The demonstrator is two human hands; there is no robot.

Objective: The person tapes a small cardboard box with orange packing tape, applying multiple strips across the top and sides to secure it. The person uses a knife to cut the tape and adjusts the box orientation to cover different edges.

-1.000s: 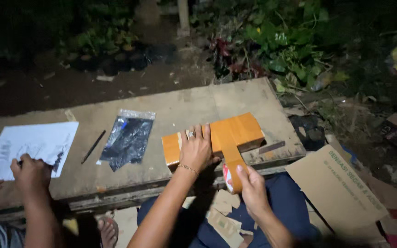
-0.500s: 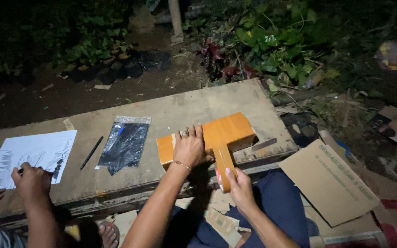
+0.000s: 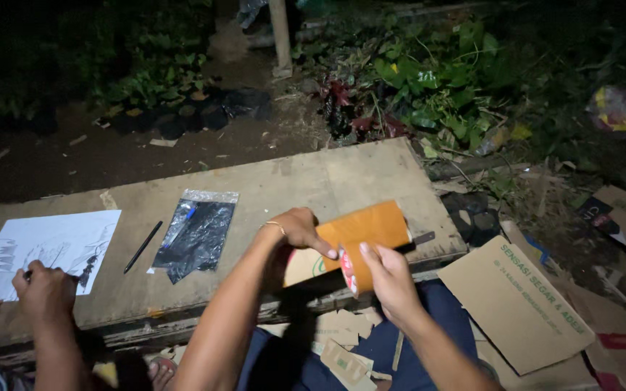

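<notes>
Holding an orange cardboard piece between both hands, you have it lifted just above the near edge of the board, toward its right end. Your right hand pinches the lower part, fingers closed over a narrow strip that shows red and white at its end; your left hand grips the left side, thumb stretched across the orange face. Both grips are closed on the same piece, and it looks curved rather than flat, so you seem to be mid-bend or mid-fold. I judge the next move calls for steady pressure from both hands along one line, with the left holding firm while the right turns the strip; whether there is a scored crease I cannot tell.

Below your hands, cardboard scraps lie by your knees, and a larger brown sheet rests on the ground to your right.

On the board, well left of your hands, lies a dark plastic bag, then a pen just beside it, then a white drawing sheet near the left end. Another person's hand rests on that sheet's near edge, closed around a pencil, apart from your work.

Beyond the far edge you have bare soil, then green and reddish plants and a post in the dark.
</notes>
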